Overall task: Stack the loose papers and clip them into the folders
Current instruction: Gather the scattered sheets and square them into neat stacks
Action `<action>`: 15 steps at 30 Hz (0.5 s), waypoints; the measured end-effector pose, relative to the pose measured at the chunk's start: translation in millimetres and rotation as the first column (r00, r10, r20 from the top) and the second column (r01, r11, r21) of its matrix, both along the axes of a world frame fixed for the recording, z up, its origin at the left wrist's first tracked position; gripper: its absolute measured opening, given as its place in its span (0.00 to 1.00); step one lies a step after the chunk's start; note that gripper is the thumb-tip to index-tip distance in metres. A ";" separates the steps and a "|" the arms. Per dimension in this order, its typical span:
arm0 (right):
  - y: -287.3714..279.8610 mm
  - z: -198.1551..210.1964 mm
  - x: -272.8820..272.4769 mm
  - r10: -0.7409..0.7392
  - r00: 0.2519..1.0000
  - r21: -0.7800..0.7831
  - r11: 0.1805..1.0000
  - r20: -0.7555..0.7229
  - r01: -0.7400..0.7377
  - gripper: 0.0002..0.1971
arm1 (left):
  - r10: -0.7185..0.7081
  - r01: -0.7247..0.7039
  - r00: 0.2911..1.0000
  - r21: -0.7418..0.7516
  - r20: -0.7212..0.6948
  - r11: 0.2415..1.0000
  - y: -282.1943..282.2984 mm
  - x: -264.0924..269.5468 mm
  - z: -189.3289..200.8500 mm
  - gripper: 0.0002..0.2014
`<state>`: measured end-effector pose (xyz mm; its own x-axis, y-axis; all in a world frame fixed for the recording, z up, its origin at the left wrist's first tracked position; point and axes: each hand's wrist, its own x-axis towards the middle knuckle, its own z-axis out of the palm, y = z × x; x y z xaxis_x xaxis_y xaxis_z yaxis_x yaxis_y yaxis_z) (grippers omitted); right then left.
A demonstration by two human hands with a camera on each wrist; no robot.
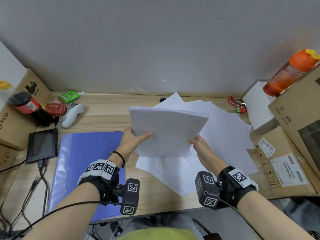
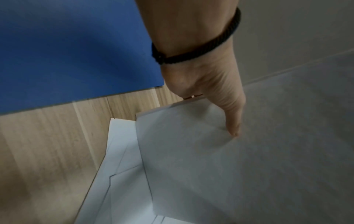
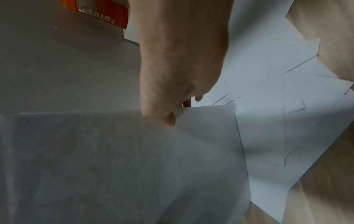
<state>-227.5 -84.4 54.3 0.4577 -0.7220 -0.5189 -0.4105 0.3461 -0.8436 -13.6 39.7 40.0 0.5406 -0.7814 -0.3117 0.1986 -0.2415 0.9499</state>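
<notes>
White paper stack (image 1: 166, 130), raised above the loose sheets (image 1: 225, 135) right of the blue folder (image 1: 86, 161), is pinched by left hand (image 1: 133, 141) and right hand (image 1: 200, 148).

Your head camera is looking down at the desk (image 1: 107, 118) from above; each wrist camera is peering close along its hand, both sharing the held paper stack (image 1: 166, 132).
</notes>
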 end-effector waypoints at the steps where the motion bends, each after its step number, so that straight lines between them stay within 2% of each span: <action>1: 2.0 1.7 1.4 0.001 1.000 0.002 1.000 -0.004 -0.001 0.22 | 0.004 -0.004 1.000 -0.009 -0.002 1.000 -0.6 -1.0 1.0 0.28; 5: -4.3 19.1 14.3 -0.116 0.991 -0.069 0.990 0.067 0.120 0.21 | 0.060 -0.062 0.998 -0.088 -0.022 0.994 -16.9 -0.6 23.4 0.18; 8: -13.4 26.5 14.7 -0.156 0.980 -0.091 0.982 0.122 0.167 0.20 | 0.043 -0.042 0.999 -0.140 0.005 0.989 -25.1 2.5 38.4 0.16; 10: -10.4 19.3 9.1 -0.100 0.992 -0.071 0.992 0.081 0.106 0.20 | 0.011 -0.008 1.000 -0.118 0.024 0.993 -22.3 5.1 33.0 0.16; 13: 0.5 -9.2 -2.4 0.029 0.999 0.014 1.000 -0.033 -0.028 0.22 | -0.053 0.052 0.997 0.016 0.060 0.999 -6.8 5.4 8.6 0.17; 15: 7.7 -21.7 -5.9 0.086 0.995 0.073 0.994 -0.058 -0.082 0.24 | -0.083 0.079 0.995 0.074 0.049 0.994 3.7 0.9 -5.5 0.19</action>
<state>-233.3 -76.7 32.6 0.4811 -0.6427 -0.5962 -0.4907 0.3662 -0.7906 -12.7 43.4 34.5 0.4936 -0.7997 -0.3418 0.1264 -0.3229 0.9380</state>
